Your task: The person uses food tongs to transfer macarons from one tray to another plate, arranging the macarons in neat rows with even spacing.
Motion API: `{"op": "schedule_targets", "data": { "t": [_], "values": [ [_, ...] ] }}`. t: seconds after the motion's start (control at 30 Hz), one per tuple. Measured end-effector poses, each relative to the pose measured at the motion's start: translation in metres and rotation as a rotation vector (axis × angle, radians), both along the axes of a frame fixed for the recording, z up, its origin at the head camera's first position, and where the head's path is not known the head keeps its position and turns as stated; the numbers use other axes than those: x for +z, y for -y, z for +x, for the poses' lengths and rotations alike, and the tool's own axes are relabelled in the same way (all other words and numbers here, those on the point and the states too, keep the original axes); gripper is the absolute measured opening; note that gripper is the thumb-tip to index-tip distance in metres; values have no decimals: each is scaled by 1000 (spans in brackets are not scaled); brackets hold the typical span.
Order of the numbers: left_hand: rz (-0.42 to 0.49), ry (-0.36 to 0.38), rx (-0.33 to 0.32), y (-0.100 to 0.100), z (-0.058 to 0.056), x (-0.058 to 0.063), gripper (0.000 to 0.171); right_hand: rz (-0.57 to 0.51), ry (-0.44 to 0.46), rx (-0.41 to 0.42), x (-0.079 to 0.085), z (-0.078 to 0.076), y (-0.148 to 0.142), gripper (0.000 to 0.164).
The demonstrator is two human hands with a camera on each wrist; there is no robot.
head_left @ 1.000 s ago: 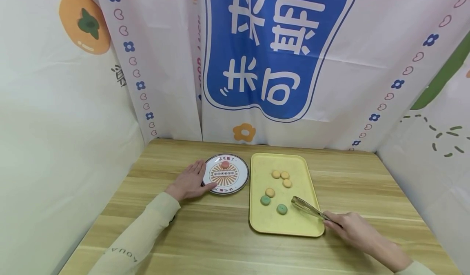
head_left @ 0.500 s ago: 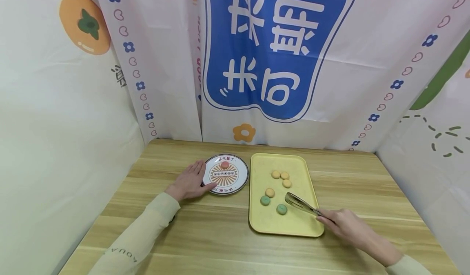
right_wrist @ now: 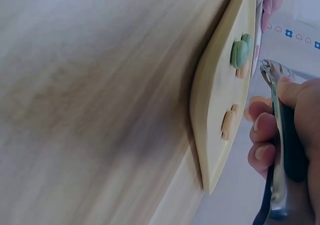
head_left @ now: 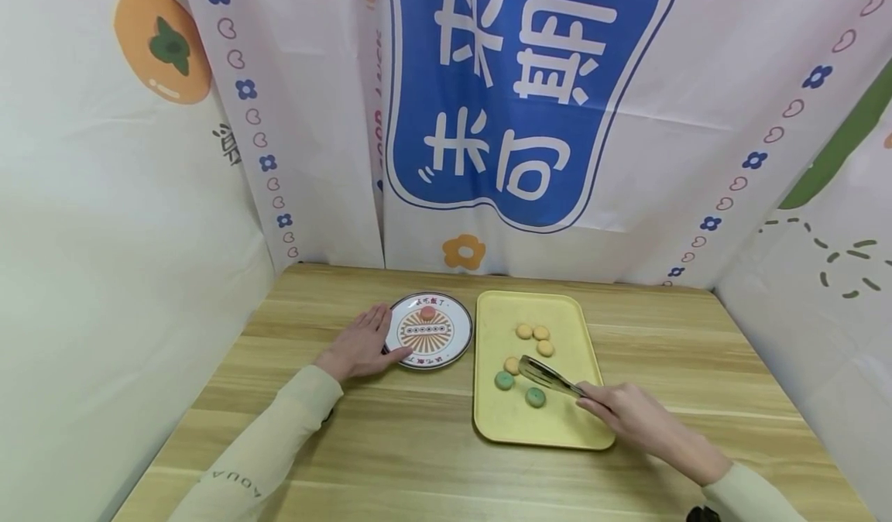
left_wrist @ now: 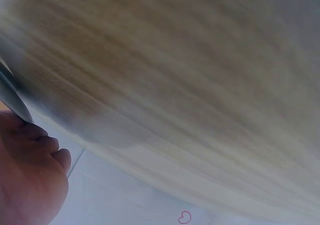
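My right hand (head_left: 627, 412) grips metal tongs (head_left: 550, 377) over the yellow tray (head_left: 512, 423); dark grips on their handles show in the right wrist view. The tongs' tips overlap a yellow macaron (head_left: 511, 365) in the head view, with nothing seen between them. Two green macarons (head_left: 535, 397) lie close by on the tray. Farther back on it are 3 more yellow macarons (head_left: 541, 333). My left hand (head_left: 358, 348) rests against the left rim of a white printed plate (head_left: 456, 334), fingers extended, thumb on the rim. A pink macaron (head_left: 427, 314) sits on that plate.
Plate and tray stand side by side on a wooden table (head_left: 390, 444), a narrow gap between them. Behind the table hangs a white printed cloth (head_left: 327, 220), and similar cloths flank both sides.
My right hand has carried the tongs leftward across the tray, from its right part to the near yellow macaron. The left hand, plate and macarons have stayed put.
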State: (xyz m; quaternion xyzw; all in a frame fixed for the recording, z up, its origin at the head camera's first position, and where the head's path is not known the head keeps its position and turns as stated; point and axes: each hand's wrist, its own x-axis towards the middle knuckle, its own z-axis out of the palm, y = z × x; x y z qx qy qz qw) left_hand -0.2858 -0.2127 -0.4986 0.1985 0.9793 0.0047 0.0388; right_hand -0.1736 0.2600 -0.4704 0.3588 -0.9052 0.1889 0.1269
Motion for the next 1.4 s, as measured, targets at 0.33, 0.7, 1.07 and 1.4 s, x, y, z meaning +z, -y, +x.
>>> {"op": "schedule_targets", "data": {
  "t": [0.33, 0.7, 1.07, 1.4],
  "values": [
    [-3, 5, -2, 1, 0, 1, 110, -37, 54, 48, 2, -12, 13, 7],
    [18, -3, 1, 2, -2, -4, 108, -45, 112, 46, 9, -27, 27, 11],
    [5, -5, -2, 0, -1, -3, 109, -64, 106, 72, 11, -44, 45, 12],
    [-1, 3, -13, -2, 1, 3, 106, -95, 86, 92, 12, -56, 66, 21]
  ]
}}
